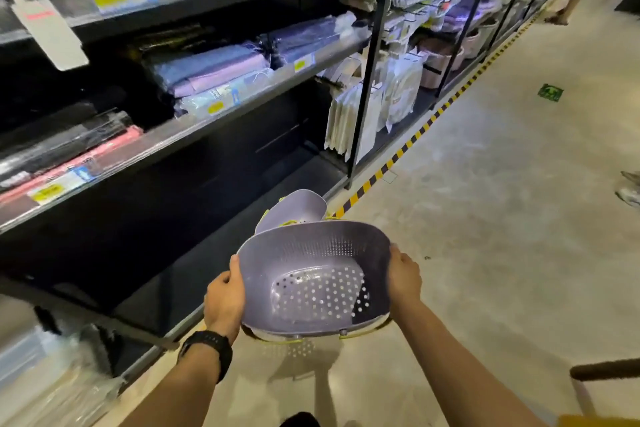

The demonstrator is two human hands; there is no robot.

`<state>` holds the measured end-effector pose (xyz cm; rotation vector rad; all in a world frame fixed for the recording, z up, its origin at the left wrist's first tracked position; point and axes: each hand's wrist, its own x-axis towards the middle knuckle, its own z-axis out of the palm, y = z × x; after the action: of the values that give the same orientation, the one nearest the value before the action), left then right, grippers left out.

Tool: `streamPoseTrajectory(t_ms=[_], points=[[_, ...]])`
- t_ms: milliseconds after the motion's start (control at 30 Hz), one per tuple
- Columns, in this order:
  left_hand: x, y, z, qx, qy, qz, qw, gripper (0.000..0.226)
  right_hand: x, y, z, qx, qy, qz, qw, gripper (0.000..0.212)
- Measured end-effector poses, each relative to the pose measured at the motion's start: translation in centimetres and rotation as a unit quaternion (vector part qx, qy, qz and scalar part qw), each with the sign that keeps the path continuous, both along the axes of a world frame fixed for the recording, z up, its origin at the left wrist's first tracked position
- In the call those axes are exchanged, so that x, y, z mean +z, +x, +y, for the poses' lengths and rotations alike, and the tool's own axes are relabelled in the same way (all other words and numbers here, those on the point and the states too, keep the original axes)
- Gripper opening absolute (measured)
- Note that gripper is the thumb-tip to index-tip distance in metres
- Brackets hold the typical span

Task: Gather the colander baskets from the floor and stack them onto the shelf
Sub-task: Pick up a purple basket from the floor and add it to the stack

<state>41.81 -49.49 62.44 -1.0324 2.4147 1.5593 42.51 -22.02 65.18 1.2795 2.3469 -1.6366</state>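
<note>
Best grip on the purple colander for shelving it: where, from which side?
By the rim at its two opposite sides, as now: left hand on the left edge, right hand on the right, thumbs over the lip. The colander is a wide, open, smooth-walled bowl, so the rolled rim looks like the only firm purchase. That leaves its far edge free to lead into the dark bottom shelf.

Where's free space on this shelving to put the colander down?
The dark bottom shelf beside the left hand looks bare, bordered by the striped floor tape. The shelves above are crowded with folded packs. Both hands, right hand included, hold the colander basket.
</note>
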Motion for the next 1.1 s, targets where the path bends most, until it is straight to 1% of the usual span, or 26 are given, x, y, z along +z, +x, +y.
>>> streamPoseTrajectory(t_ms=[100, 167, 300, 433, 533, 600, 700, 767, 900, 967, 1033, 1100], points=[[-0.4, -2.1, 1.0, 0.044, 0.016, 0.006, 0.999, 0.065, 0.3, -4.3, 0.6, 0.024, -0.001, 0.015, 1.000, 0.055], [-0.8, -3.7, 1.5, 0.072, 0.019, 0.013, 0.997, 0.065, 0.2, -7.4, 0.7, 0.045, -0.003, 0.018, 0.999, 0.056], [-1.9, -7.9, 2.3, 0.113, 0.002, 0.010, 0.994, 0.065, 0.0, -13.9, 1.0, 0.091, 0.025, 0.004, 0.996, 0.058], [-2.6, -13.2, 3.0, 0.140, 0.039, -0.020, 0.989, 0.060, -0.4, -19.8, 1.5, 0.106, 0.028, -0.007, 0.994, 0.059], [-2.8, -16.6, 3.2, 0.163, 0.070, -0.009, 0.984, 0.067, -0.7, -24.2, 2.0, 0.127, 0.024, -0.003, 0.992, 0.060], [-2.8, -18.4, 3.3, 0.174, 0.067, 0.003, 0.982, 0.072, -0.9, -26.8, 1.9, 0.145, 0.032, 0.000, 0.989, 0.060], [-3.1, -21.0, 3.5, 0.178, 0.061, 0.000, 0.982, 0.067, -1.4, -30.6, 1.7, 0.159, 0.025, 0.001, 0.987, 0.057], [-3.5, -22.9, 3.6, 0.184, 0.042, -0.005, 0.982, 0.069, -2.1, -33.5, 1.4, 0.173, 0.016, -0.005, 0.985, 0.055], [-5.0, -26.0, 3.7, 0.232, 0.034, -0.001, 0.972, 0.073, -4.1, -39.5, 0.6, 0.215, 0.003, -0.027, 0.976, 0.053], [-5.8, -27.2, 3.9, 0.254, 0.038, -0.002, 0.966, 0.074, -5.5, -42.3, -0.1, 0.237, -0.008, -0.034, 0.971, 0.047], [-6.9, -28.4, 4.2, 0.278, 0.032, -0.015, 0.960, 0.072, -7.2, -44.6, -0.7, 0.257, -0.027, -0.050, 0.965, 0.041], [-8.1, -29.4, 4.4, 0.301, 0.013, -0.033, 0.953, 0.065, -9.1, -46.5, -1.1, 0.268, -0.037, -0.066, 0.960, 0.045]])
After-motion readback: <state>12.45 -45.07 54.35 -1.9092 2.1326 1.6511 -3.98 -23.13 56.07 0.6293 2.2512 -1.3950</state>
